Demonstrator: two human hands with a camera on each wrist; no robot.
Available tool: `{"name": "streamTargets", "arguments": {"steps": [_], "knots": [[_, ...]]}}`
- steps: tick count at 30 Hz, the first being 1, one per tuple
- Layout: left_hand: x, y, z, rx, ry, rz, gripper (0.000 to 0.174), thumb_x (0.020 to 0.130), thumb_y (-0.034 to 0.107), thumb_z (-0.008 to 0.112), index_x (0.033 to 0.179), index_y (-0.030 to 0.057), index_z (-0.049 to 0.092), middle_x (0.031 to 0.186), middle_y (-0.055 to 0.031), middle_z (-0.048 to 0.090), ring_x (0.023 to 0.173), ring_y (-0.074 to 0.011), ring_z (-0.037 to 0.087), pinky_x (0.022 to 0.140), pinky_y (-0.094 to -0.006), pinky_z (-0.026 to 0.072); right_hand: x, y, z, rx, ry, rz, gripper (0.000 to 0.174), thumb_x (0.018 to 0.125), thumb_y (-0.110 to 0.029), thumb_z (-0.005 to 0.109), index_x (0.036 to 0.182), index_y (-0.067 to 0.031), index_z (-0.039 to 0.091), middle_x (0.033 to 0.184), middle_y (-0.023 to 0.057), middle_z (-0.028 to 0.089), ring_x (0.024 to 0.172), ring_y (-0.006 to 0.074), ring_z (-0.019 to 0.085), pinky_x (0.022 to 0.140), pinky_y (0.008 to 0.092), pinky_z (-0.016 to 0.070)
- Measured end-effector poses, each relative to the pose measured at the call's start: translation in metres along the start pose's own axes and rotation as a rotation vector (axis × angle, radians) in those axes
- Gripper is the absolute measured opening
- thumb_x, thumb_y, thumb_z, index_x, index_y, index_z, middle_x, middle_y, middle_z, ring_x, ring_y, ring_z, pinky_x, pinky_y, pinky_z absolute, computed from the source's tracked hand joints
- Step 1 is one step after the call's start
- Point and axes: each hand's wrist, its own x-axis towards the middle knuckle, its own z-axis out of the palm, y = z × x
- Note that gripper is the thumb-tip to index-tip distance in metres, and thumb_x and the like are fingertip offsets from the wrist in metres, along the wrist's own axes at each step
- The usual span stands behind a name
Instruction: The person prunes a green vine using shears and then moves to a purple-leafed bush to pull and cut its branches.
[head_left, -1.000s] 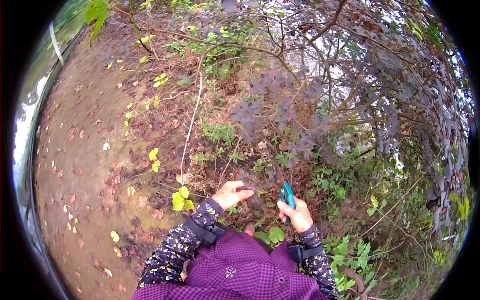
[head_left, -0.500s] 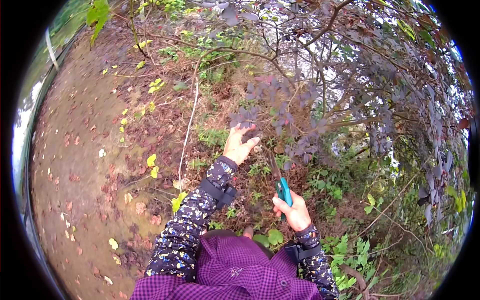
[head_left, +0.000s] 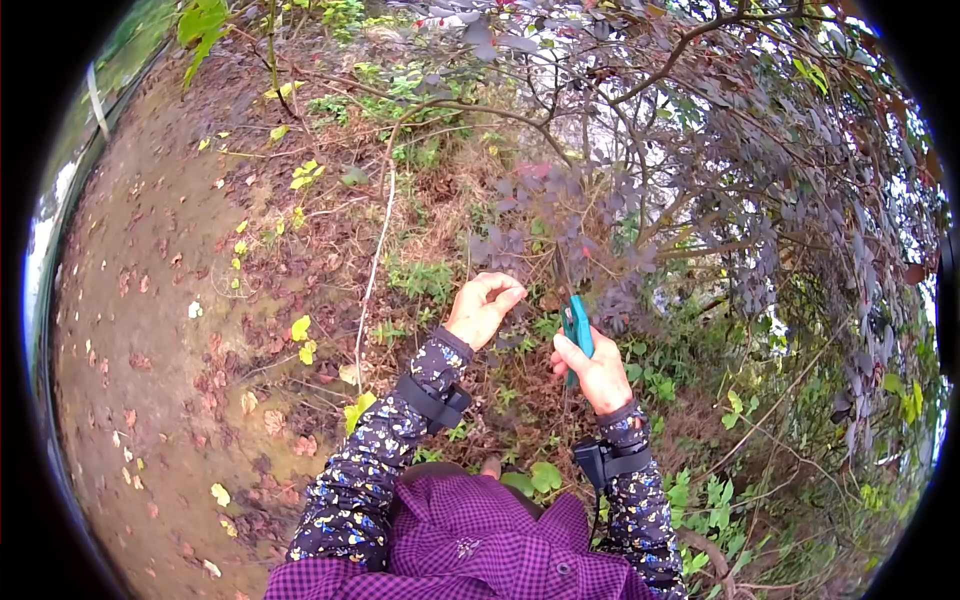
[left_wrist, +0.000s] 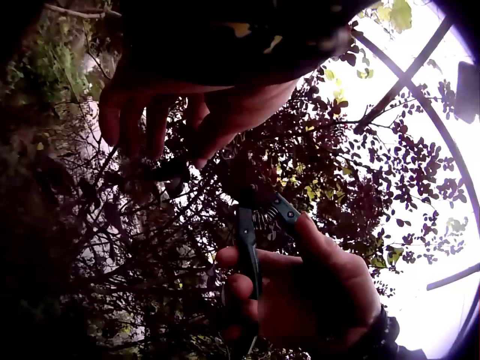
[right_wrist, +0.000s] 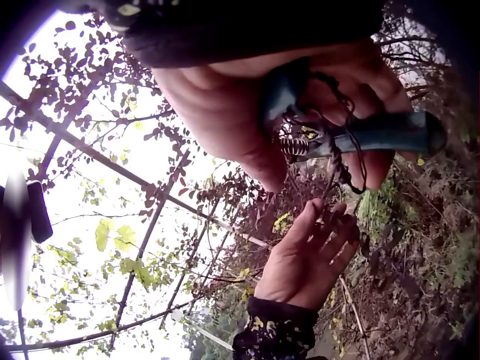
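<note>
My right hand (head_left: 600,378) grips teal-handled pruning shears (head_left: 577,325), fingers wrapped round the handles and blades pointing up among purple leaves (head_left: 620,300). The handles stand apart with the spring showing, and a dark cord (right_wrist: 341,161) hangs from them in the right wrist view. Left of the shears, my left hand (head_left: 480,310) has its thumb and fingertips pinched together at a thin purple-leaved twig. Dark leaves (left_wrist: 176,176) show close by its fingertips in the left wrist view. The blade tips are hard to pick out against the foliage.
A purple-leaved shrub (head_left: 780,180) spreads over the right side, with a bent branch (head_left: 470,105) arching across the top. A pale thin stem (head_left: 375,265) runs down the left. Brown soil (head_left: 130,300) with fallen leaves lies beyond, and green weeds (head_left: 705,510) grow at lower right.
My left hand reached up to the purple leaves with spread fingers, then drew in its fingertips and came slightly down. My right hand has raised the shears towards the foliage.
</note>
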Motion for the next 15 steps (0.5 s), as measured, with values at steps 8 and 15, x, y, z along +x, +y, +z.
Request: {"name": "streamTargets", "arguments": {"steps": [8,15], "knots": [[-0.004,-0.004,0.003,-0.148,0.05,-0.04,0.013,0.086,0.014,0.062,0.089,0.0014,0.064,0.082,0.0015,0.06,0.079,-0.0074,0.054,0.076,-0.0227,0.0432,-0.001,-0.013,0.001,0.009,0.018,0.072,0.03,0.084,-0.027,0.063,0.095,0.0006,0.057,0.071,0.003,0.06,0.057,0.0089,0.055,0.054,0.0226,0.0437],[-0.001,-0.009,0.003,-0.067,0.001,-0.016,0.012,0.086,0.012,0.061,0.091,0.001,0.063,0.084,-0.0004,0.062,0.082,-0.0079,0.055,0.078,-0.023,0.0434,0.005,-0.004,0.004,0.109,0.032,0.02,0.029,0.085,-0.027,0.063,0.095,-0.0003,0.056,0.071,0.0021,0.059,0.059,0.008,0.055,0.055,0.0228,0.0444]]}}
